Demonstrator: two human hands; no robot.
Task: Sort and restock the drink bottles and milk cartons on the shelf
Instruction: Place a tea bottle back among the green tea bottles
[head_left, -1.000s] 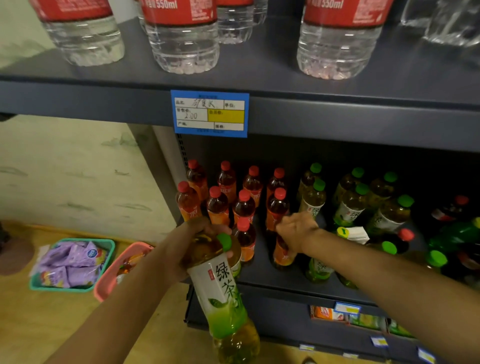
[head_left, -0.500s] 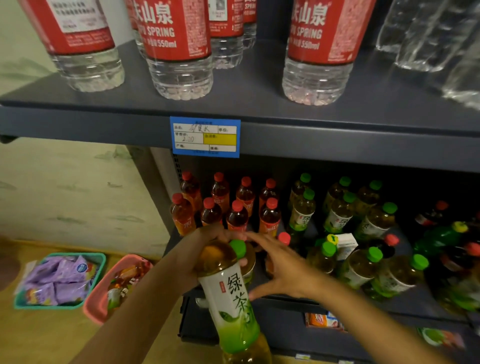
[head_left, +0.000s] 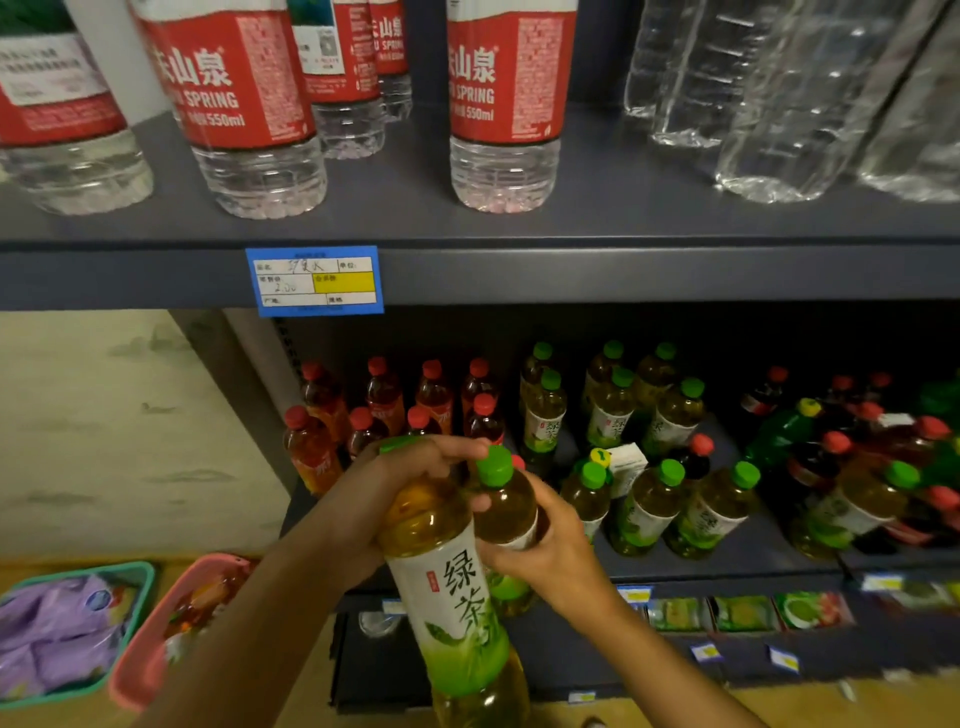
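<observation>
My left hand (head_left: 395, 493) grips the neck of a green tea bottle (head_left: 447, 597) with a white and green label, held tilted in front of the middle shelf (head_left: 727, 571). A second green-capped tea bottle (head_left: 506, 506) is right behind it. My right hand (head_left: 550, 551) wraps round its body, and my left fingers touch its neck. On the shelf stand red-capped tea bottles (head_left: 384, 395) at the left and green-capped tea bottles (head_left: 613, 405) in the middle. A small white carton (head_left: 628, 460) lies among them.
Large water bottles (head_left: 504, 104) stand on the upper shelf above a blue price tag (head_left: 317, 280). Mixed dark and green bottles (head_left: 831, 447) crowd the shelf's right. On the floor at the left are a green basket (head_left: 140, 577) and a pink basket (head_left: 150, 649).
My right hand has left the red-capped bottle on the shelf and come back to take hold of the second green tea bottle beside my left hand. The view has tilted upward.
</observation>
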